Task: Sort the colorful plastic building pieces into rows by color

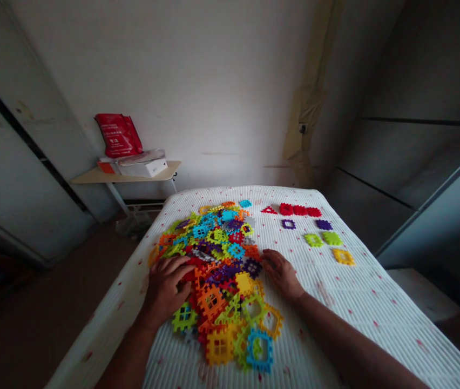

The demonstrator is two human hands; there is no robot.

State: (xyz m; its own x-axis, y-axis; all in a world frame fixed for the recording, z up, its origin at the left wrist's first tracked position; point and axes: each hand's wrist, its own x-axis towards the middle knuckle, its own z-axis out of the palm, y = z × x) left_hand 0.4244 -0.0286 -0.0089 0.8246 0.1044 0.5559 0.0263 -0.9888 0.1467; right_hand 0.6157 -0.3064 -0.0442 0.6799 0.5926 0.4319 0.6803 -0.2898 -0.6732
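A long heap of bright plastic interlocking building pieces (217, 270) lies on the bed, in orange, yellow, green, blue, purple and red. My left hand (167, 286) rests on the heap's left side, fingers apart, near some red pieces (187, 274). On the opposite side, my right hand (282, 273) lies at the heap's edge, its fingertips beside a purple window-shaped piece (251, 267). Its fingers are loosely bent, and I see nothing held in them. Closest to me are a yellow window piece (219, 346) and a blue square frame (259, 351).
Apart from the heap, at right, lie red pieces (299, 210), a purple frame (289, 224), a purple block (324, 225), green pieces (331, 238) and a yellow frame (343, 256). A small table (92, 175) holds a red bag (119, 135) and a white box (144, 166).
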